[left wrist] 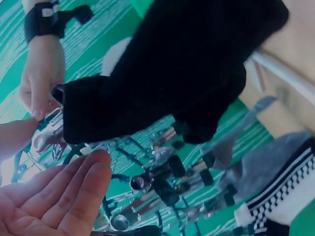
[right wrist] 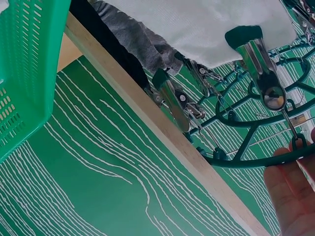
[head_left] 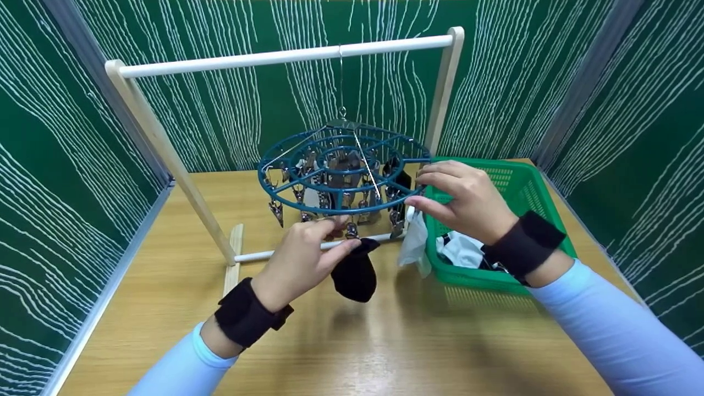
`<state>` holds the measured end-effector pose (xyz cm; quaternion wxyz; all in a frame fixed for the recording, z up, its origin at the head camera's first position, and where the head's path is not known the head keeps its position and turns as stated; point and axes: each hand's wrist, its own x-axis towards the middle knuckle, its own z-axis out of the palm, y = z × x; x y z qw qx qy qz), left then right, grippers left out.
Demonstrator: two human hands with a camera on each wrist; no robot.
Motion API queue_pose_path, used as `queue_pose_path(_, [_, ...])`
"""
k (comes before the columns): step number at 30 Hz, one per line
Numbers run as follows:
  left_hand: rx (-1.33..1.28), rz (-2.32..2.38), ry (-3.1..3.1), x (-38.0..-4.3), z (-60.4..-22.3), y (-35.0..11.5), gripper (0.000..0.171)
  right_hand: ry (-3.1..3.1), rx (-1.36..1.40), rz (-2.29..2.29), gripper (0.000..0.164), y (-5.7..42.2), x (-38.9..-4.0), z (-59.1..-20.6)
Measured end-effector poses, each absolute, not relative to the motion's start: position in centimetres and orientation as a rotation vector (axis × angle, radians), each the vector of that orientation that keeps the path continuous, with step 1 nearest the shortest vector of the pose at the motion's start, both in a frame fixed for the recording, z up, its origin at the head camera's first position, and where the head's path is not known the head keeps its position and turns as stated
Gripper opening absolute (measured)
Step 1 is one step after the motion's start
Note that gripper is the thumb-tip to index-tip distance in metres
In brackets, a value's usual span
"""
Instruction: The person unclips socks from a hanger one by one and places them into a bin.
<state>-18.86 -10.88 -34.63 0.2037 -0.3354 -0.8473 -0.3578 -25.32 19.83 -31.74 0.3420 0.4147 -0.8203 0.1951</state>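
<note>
A round blue-green clip hanger (head_left: 352, 211) hangs from the rack's bar, with metal clips around its rings. My right hand (head_left: 462, 195) holds its rim at the right, fingers (right wrist: 280, 184) against the ring. A black sock (head_left: 356, 278) hangs at the front from a metal clip (head_left: 351, 230). My left hand (head_left: 305, 253) is at that clip. In the left wrist view its thumb and straight fingers (left wrist: 93, 179) stand apart on either side of the clip, beside the cuff of the sock. A white sock (right wrist: 197, 29) hangs from a clip near my right hand.
A green basket (head_left: 495, 280) with white and black cloth items (head_left: 461, 250) stands at the right. The wooden rack's post (head_left: 176, 165) rises at the left. Grey socks (left wrist: 266, 164) and a black-and-white patterned sock (left wrist: 290, 191) hang further back.
</note>
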Motion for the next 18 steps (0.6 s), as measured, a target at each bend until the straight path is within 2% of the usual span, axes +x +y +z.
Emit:
queue_pose_path(5, [-0.960, -1.116, -2.357, -19.3, -34.4, -10.5, 0.023, -2.144, 1.065, 0.517, 0.070, 19.8, -25.2, -31.9])
queue_pose_path(8, [-0.941, -1.176, -2.358, -19.5, -34.5, -10.4, 0.024, -2.147, 1.056, 0.526, 0.069, 19.8, -25.1, -32.1])
queue_pose_path(18, [-0.895, -1.216, -2.386, -19.6, -34.3, -10.3, 0.015, -2.094, 0.992, 0.601, 0.059, 20.0, -23.9, -32.8])
